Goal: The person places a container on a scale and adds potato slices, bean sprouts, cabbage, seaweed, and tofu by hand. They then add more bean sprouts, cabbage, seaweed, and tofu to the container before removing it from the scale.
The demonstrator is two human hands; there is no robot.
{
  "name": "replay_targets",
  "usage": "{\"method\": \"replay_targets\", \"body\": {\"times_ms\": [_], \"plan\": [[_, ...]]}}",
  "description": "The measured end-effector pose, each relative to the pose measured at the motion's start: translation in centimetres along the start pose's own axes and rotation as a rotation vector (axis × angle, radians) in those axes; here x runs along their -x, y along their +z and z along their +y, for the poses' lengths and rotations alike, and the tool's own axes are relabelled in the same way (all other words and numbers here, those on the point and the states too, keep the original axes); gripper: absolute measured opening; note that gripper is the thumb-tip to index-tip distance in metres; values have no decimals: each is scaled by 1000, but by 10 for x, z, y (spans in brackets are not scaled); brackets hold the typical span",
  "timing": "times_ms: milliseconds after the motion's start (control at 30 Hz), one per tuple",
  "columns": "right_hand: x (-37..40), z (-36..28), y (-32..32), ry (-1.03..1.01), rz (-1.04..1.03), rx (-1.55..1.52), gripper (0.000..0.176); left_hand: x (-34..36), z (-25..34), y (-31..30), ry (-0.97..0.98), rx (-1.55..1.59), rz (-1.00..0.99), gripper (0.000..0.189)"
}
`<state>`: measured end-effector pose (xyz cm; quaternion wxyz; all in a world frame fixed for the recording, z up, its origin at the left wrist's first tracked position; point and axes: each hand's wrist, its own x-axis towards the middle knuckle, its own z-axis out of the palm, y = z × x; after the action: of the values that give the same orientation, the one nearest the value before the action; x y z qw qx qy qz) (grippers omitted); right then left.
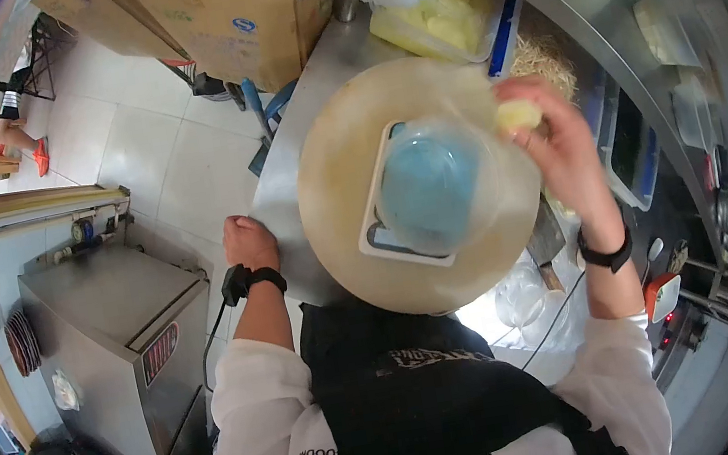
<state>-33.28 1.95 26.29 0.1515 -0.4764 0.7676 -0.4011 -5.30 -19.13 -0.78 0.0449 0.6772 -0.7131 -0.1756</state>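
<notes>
On a round board (pixel 331 166) lies a white scale (pixel 442 259) with a clear, bluish bowl (pixel 428 181) standing on it. My right hand (pixel 553 131) is closed round a pale yellow piece (pixel 518 115) at the bowl's right, over the board's edge. What exactly the piece is cannot be made out. Left of the board, my left hand (pixel 249 244) rests at the metal counter's edge with its fingers curled in; whether anything is inside them is hidden.
Behind the board stands a tub of yellow pieces (pixel 450 18), beside shredded food (pixel 543 66). A cardboard box (pixel 257 35) is at the back left. A steel cabinet (pixel 110 306) stands left. Another person's leg (pixel 17 138) shows at the far left.
</notes>
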Motion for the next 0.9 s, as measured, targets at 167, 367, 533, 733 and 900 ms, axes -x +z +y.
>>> {"method": "replay_targets", "body": {"times_ms": [167,367,533,733,900], "plan": [[24,-24,37,2,-175,122,39,-1,-2,-2,-23,13,-46,28],[31,-8,-8,166,-119,65,31,2,4,-2,-2,-6,-49,27],[20,24,-44,164,-19,-19,20,-27,-56,44,619,-382,1,18],[80,-24,-92,137,-25,142,20,-17,-33,29,270,-18,16,35],[259,30,-107,1043,-341,494,25,-106,-137,116,562,-377,-77,38]]}}
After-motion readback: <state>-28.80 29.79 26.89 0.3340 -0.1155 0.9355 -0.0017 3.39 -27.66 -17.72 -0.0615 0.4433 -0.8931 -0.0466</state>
